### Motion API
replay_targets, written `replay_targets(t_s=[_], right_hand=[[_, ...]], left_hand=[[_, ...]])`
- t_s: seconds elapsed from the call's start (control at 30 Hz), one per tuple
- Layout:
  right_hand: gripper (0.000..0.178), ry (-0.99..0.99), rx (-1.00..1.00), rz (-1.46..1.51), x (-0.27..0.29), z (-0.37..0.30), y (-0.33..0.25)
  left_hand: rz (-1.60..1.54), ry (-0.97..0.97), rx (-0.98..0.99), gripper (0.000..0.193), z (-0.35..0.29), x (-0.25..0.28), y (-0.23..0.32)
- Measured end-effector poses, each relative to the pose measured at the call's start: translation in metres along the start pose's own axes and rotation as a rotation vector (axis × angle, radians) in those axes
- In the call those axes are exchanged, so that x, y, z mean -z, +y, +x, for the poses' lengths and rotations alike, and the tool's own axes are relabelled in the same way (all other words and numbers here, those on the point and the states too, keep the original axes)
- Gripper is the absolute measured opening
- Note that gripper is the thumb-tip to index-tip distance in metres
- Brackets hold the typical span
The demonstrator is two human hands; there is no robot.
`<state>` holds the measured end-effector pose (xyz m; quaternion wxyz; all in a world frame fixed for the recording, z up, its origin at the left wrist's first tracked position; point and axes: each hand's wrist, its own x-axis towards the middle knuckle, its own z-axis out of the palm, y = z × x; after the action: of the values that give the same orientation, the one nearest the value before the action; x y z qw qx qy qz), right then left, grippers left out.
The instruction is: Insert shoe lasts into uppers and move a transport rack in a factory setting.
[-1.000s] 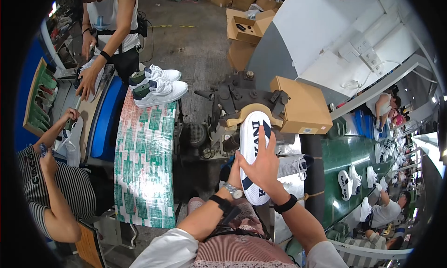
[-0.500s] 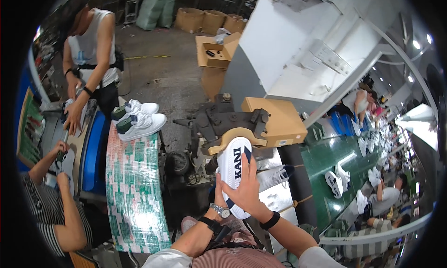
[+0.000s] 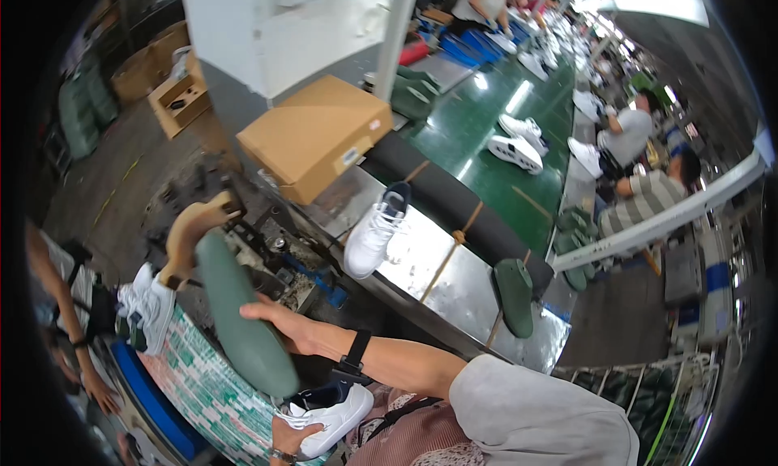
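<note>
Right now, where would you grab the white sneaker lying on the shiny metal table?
Grab the white sneaker around its middle, coming from above. It lies flat on the metal table, dark collar pointing away, nothing touching its sides. The middle looks narrowest, probably the easiest hold.

Grey sleeve (image 3: 543, 413), black wristband (image 3: 354, 357)

metal bench (image 3: 421, 259) | white sneaker (image 3: 374, 233), green last (image 3: 515, 294) | cardboard box (image 3: 318, 134)

right hand (image 3: 279, 324) fingers spread, left hand (image 3: 293, 435) clenched
</note>
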<state>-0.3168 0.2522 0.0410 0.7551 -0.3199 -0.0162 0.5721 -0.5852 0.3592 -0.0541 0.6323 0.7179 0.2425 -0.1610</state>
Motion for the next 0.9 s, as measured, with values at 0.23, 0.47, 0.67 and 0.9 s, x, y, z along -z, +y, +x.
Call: replay_targets(t_s=[0.23, 0.47, 0.67, 0.9], right_hand=[[0.121, 0.273, 0.632, -0.964, 0.080, -0.188, -0.080], [0.086, 1.812, 0.675, -1.185, 0.263, -0.409, -0.073], [0.113, 1.496, 0.227, -1.289, 0.336, -0.451, -0.031], [0.093, 1.445, 0.012, -1.664, 0.331, -0.406, 0.007]], left_hand=[[-0.083, -0.012, -0.115, 0.061, 0.103, -0.114, 0.072], [0.294, -0.172, -0.510, 0.095, 0.277, -0.243, 0.199], [1.002, 0.039, -0.469, 0.071, 0.347, -0.273, 0.199], [0.898, -0.338, -0.786, 0.074, 0.322, -0.363, 0.312]])
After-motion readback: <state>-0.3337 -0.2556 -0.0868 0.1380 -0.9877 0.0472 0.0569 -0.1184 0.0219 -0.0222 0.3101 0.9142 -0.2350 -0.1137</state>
